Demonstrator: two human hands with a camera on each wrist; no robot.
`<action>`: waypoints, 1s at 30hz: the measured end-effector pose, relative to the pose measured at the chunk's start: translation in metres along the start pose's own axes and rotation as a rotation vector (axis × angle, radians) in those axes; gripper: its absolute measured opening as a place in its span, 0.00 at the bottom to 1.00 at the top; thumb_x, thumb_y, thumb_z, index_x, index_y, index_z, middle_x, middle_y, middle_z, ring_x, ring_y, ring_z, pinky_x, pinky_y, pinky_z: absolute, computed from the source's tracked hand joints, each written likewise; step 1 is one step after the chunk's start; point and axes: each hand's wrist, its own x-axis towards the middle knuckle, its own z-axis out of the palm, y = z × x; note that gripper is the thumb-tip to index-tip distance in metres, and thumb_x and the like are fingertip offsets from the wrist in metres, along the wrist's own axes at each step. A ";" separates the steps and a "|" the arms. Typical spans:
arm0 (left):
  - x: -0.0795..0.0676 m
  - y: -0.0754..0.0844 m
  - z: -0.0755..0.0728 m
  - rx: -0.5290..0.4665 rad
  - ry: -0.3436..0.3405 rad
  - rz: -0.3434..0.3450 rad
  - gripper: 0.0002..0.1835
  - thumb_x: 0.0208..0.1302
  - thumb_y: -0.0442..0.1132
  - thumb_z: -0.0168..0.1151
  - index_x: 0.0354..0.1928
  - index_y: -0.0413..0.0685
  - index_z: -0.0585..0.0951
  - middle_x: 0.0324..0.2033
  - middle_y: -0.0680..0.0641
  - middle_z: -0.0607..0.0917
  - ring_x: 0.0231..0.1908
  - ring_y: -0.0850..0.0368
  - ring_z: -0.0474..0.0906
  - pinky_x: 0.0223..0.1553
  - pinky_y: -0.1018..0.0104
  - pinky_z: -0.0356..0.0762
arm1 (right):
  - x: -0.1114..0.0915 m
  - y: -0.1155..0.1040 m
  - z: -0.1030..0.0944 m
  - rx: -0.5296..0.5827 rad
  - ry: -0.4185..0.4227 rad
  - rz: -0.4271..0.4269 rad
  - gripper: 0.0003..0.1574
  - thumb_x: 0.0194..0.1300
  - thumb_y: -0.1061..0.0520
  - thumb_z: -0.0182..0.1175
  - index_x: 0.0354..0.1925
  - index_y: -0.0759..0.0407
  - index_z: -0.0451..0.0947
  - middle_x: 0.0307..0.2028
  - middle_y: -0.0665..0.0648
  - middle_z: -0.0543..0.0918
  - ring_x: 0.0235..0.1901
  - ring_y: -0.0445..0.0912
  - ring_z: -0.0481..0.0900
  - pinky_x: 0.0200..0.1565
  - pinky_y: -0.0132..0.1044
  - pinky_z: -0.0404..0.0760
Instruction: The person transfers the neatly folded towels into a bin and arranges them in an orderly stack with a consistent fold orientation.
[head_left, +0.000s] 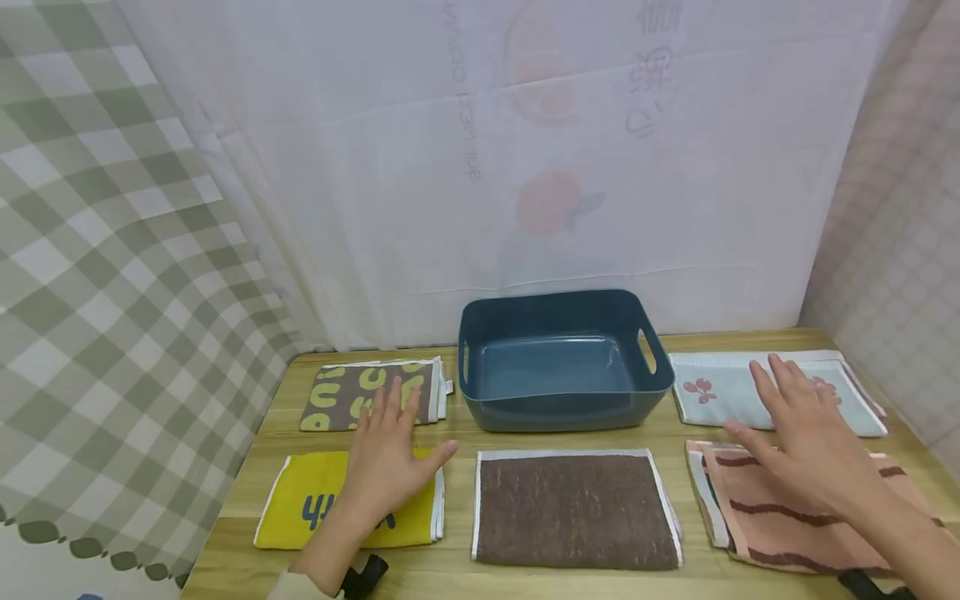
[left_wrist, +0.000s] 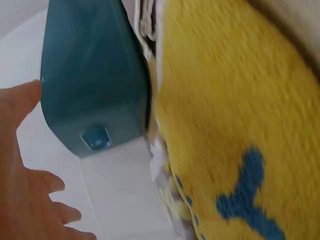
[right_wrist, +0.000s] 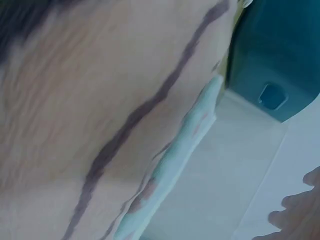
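My left hand [head_left: 390,462] hovers with spread fingers over a folded yellow towel [head_left: 300,492] with blue letters, its fingertips reaching toward a brown towel with yellow-green letters [head_left: 337,400]. On the other side, my right hand [head_left: 810,442] is held spread above a pink towel with dark stripes [head_left: 787,525] and a pale blue towel with red fruit motifs [head_left: 720,396]. Neither hand holds anything. Between the hands lies a folded dark brown towel [head_left: 573,508]. Both wrist views show the towels close up, with finger parts at the edge.
A dark teal plastic basket [head_left: 562,412] with handle holes stands at the back middle of the wooden table [head_left: 457,575]. White printed cloth [head_left: 375,208] hangs behind it. Green checked cloth [head_left: 112,208] closes the left side and pale gridded cloth [head_left: 900,250] the right.
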 end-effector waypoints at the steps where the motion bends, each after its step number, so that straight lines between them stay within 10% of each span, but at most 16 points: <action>1: -0.001 0.003 0.000 -0.002 0.003 -0.002 0.56 0.66 0.75 0.59 0.84 0.49 0.53 0.82 0.37 0.44 0.79 0.31 0.41 0.76 0.33 0.41 | -0.001 -0.003 0.000 0.008 -0.003 0.003 0.57 0.78 0.41 0.59 0.81 0.72 0.42 0.78 0.81 0.44 0.79 0.73 0.38 0.74 0.62 0.20; 8: -0.009 0.020 0.005 -0.033 0.031 0.002 0.56 0.65 0.74 0.60 0.83 0.47 0.58 0.80 0.34 0.56 0.77 0.29 0.52 0.75 0.32 0.51 | -0.006 -0.023 0.000 0.067 -0.045 0.060 0.61 0.76 0.38 0.61 0.83 0.68 0.39 0.79 0.78 0.44 0.76 0.75 0.48 0.76 0.62 0.26; 17: -0.020 0.039 0.018 -0.134 0.051 0.027 0.52 0.63 0.68 0.67 0.78 0.41 0.66 0.75 0.32 0.67 0.70 0.31 0.67 0.70 0.33 0.63 | -0.010 -0.045 0.008 0.107 -0.075 0.077 0.64 0.71 0.35 0.66 0.81 0.70 0.47 0.78 0.78 0.51 0.66 0.82 0.62 0.58 0.81 0.62; 30: -0.024 0.062 0.029 -0.223 0.003 -0.004 0.50 0.61 0.61 0.72 0.73 0.30 0.69 0.69 0.28 0.72 0.67 0.30 0.71 0.65 0.34 0.70 | -0.016 -0.071 0.025 0.128 -0.170 0.077 0.63 0.68 0.32 0.67 0.77 0.76 0.57 0.73 0.78 0.62 0.66 0.76 0.67 0.57 0.74 0.71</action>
